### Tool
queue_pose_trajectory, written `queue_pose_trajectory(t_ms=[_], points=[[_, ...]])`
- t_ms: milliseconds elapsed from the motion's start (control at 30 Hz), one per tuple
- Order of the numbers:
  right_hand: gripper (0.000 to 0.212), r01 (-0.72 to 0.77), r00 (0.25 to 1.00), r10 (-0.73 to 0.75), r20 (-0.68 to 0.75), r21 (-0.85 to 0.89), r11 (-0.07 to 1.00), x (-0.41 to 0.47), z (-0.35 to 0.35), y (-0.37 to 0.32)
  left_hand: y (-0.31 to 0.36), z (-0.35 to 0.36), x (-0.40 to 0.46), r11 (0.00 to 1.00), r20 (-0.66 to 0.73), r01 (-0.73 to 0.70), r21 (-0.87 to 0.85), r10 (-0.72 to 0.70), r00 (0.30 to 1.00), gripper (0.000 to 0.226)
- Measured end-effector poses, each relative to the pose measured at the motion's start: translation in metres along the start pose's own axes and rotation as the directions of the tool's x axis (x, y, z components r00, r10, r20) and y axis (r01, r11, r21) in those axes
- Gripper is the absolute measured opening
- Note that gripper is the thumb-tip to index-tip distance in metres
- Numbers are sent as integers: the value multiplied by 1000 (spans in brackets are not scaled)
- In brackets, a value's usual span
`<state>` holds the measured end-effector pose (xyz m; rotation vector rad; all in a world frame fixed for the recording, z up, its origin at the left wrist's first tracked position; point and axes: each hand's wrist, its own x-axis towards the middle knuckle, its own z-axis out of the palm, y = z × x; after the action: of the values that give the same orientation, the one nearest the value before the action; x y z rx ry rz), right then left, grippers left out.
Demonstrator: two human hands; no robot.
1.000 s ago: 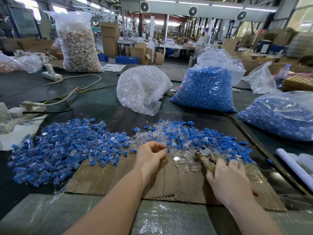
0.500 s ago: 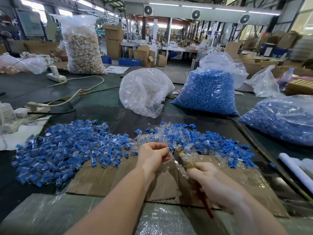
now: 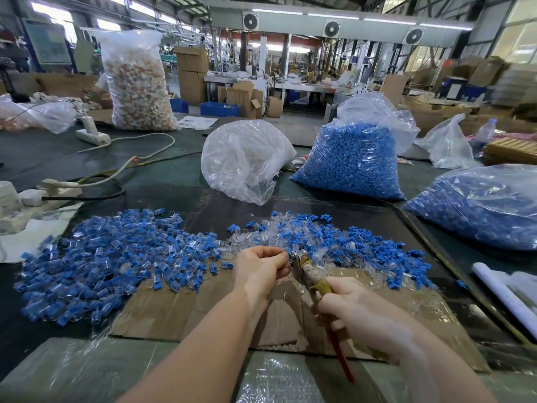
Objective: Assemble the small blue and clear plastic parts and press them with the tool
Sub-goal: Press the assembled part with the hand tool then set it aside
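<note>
Pressing a part at the cardboard sheet [image 3: 203, 309]

Above it, the left hand [image 3: 258, 271] pinched a small part against the tool [image 3: 308, 271], gripped by the right hand [image 3: 357, 309], likely for squeezing.

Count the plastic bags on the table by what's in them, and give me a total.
Blue parts: 2, one in the middle, one at the right edge.
Mixed orange and white pieces: 1, the tall bag.
Nearly empty clear bags: 2.
Far left bag, contents unclear: 1.
Total: 6.
</note>
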<state>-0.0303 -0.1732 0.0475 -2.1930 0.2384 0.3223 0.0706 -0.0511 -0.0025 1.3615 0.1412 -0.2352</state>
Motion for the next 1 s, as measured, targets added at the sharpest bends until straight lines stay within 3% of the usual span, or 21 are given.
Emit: queue_pose_trajectory(t_ms=[133,367,500,600,667,733,800,867,1000], points=[[24,56,996,-64,-65,-132,990,0,2,-1,-1,1,-2,1000,-1,1,3,-1,1000,9],[26,43,986,-86,-141,-286,957,1,6,-1,-4,4,-4,1000,2,-9,-5,9,1000,8],[23,78,988,-89,-128,-88,993,2,7,3,-3,3,-5,1000,-3,-17,-1,17,1000,7],[5,98,976,-94,-198,10,995,1,7,9,1,-9,-4,986,-19,-97,134,101,995,9],[10,73,950,-95,-297,-86,994,4,4,21,5,-24,-1,893,-55,-231,388,272,961,13],[22,-10,913,-78,-401,-214,977,6,0,33,12,-43,4,685,-41,-340,644,475,879,11],[38,-138,876,-40,-480,-330,934,7,-4,43,18,-65,12,488,-14,-352,799,600,800,16],[42,-246,846,-8,-532,-404,881,8,-7,53,22,-86,22,378,1,-311,872,634,774,20],[53,-365,817,17,-576,-494,790,12,-4,66,22,-113,33,254,5,-194,947,594,804,25]])
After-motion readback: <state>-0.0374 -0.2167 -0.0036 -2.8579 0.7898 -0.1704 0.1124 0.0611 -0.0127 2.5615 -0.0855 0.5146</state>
